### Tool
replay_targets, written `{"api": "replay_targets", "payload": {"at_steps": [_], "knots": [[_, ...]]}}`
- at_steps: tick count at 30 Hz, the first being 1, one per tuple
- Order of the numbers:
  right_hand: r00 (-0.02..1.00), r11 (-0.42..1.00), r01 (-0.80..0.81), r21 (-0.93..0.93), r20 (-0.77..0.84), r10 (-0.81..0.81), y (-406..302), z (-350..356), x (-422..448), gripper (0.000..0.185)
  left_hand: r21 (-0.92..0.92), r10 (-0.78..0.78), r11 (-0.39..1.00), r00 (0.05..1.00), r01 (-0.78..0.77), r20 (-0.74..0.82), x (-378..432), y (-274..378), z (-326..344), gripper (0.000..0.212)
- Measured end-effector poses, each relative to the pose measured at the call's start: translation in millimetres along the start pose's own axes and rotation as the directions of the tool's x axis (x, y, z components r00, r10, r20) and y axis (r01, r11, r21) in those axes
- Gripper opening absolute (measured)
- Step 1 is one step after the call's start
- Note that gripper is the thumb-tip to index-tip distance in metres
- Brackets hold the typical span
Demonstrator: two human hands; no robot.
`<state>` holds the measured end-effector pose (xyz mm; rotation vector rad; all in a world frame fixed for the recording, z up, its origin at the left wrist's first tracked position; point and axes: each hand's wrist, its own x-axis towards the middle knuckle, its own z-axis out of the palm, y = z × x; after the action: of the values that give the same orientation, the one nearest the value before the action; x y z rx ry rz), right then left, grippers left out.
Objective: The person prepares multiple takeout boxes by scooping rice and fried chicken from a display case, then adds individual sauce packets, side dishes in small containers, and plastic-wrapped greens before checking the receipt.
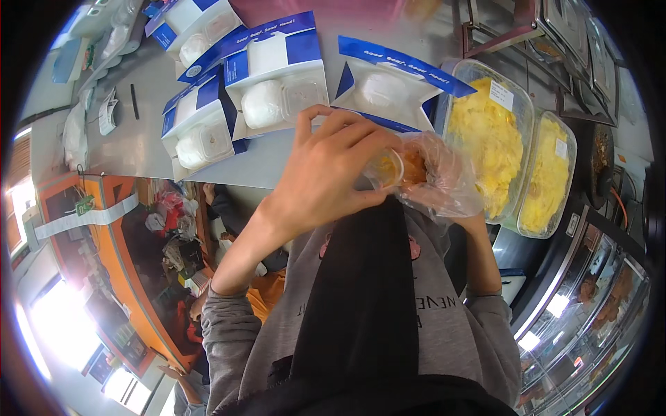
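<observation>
My bare left hand (328, 161) grips a small clear plastic cup (386, 167), tilted, with something yellow inside. Against the cup's mouth, my right hand (447, 179) in a clear plastic glove holds an orange-brown piece of food (413, 165); its exact kind is unclear. Just beyond my hands stands an open blue-and-white cardboard box (346, 86) with a white rounded food portion (381, 89) in it. To its left, another open box (268, 57) holds a white wrapped portion (261, 104) beside a lidded clear container (303, 99).
Two clear tubs of yellow food, a large one (486, 151) and a smaller one (547, 174), stand at right. More open boxes (195, 122) sit left on the metal table (260, 161). A black pen (135, 101) lies there. A glass display case (583, 312) is lower right. Other people are partly visible at lower left.
</observation>
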<state>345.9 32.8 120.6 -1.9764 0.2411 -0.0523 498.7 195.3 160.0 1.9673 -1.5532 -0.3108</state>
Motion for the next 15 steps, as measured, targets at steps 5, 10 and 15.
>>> {"api": "replay_targets", "payload": {"at_steps": [5,10,15], "knots": [[0.999,0.958,-0.039,-0.285,0.007,0.043,3.4,0.2,9.1,0.043,-0.004,-0.045,0.999,0.998,0.045,0.040,-6.7,-20.8,22.5,0.044],[0.995,0.928,-0.085,-0.364,0.016,0.097,1.4,0.8,17.9,0.036,-0.020,-0.081,0.997,0.997,0.081,-0.002,-11.7,-36.4,43.4,0.045],[0.994,0.897,-0.084,-0.435,0.027,0.106,7.8,3.2,20.2,0.034,-0.025,-0.117,0.993,0.993,0.117,-0.016,-18.7,-44.3,59.8,0.046]]}}
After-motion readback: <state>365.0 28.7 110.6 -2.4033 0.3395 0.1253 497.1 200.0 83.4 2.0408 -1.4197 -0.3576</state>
